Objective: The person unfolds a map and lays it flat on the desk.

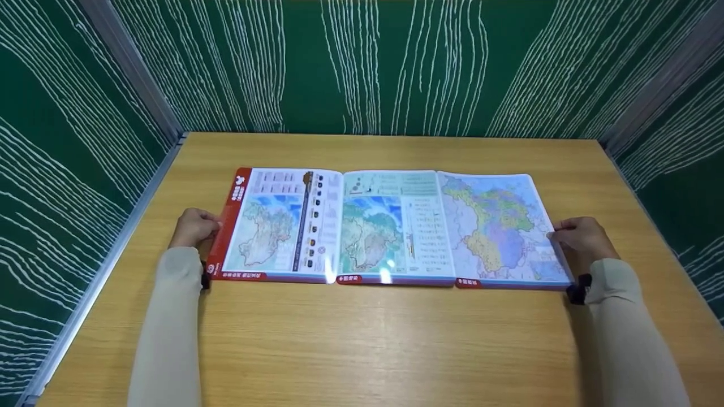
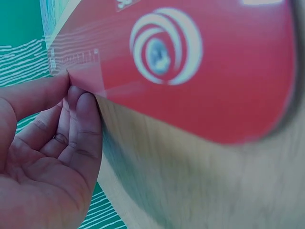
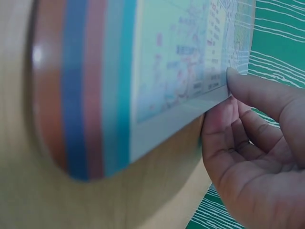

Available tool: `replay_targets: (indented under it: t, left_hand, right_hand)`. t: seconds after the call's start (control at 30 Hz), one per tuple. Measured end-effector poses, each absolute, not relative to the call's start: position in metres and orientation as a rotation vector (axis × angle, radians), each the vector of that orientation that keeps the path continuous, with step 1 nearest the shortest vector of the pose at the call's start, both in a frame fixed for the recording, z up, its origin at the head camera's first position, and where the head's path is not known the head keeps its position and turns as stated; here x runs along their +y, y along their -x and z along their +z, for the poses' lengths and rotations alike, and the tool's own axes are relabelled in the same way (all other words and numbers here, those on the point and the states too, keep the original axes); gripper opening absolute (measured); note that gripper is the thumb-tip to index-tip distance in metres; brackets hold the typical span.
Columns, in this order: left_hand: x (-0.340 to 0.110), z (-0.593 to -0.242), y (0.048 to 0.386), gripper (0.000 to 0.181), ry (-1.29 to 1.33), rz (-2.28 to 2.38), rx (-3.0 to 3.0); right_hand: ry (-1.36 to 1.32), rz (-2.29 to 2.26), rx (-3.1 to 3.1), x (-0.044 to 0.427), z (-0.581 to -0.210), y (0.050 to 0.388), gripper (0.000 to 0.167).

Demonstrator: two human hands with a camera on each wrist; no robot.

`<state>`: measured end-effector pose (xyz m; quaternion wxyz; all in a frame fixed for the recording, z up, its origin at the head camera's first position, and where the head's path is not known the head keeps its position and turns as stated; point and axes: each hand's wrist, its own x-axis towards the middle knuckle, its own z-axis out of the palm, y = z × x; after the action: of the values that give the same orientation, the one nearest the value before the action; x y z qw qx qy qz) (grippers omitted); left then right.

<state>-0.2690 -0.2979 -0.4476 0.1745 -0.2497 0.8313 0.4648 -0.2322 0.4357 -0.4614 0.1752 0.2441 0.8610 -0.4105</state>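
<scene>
A glossy fold-out map (image 1: 396, 226) lies spread over the table in three panels, upside down in the head view. Its left panel ends in a red strip (image 2: 228, 95) with a white swirl logo. My left hand (image 1: 196, 227) pinches that red edge between thumb and fingertips, as the left wrist view shows (image 2: 52, 143). At the opposite end, my right hand (image 1: 585, 236) pinches the right panel's outer edge, thumb on top and fingers beneath. Colored stripes run along the near border of that panel (image 3: 176, 62) in the right wrist view. Both gripped edges stand slightly off the tabletop.
The wooden table (image 1: 384, 345) extends in front of and behind the map. Green panels with white wavy lines (image 1: 384, 68) enclose the back and both sides. Grey metal posts (image 1: 136, 68) stand at the back corners.
</scene>
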Motion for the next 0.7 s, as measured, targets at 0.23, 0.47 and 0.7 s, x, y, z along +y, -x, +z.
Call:
replay_targets:
  t: [0.23,0.47,0.7]
  left_hand:
    - [-0.297,-0.450,0.269,0.042,0.637,1.241,2.479]
    - [-0.294,-0.450,0.269,0.042,0.663,1.221,2.480]
    - [-0.294,-0.449,0.268,0.045,0.690,1.259,2.444]
  right_hand:
    - [-0.665,-1.140,2.478,0.430,-0.460,0.232,0.050]
    - [-0.680,-1.084,2.490,0.424,-0.458,0.233,0.051]
    - [-0.658,-1.002,2.548,0.419,-0.456,0.231,0.048]
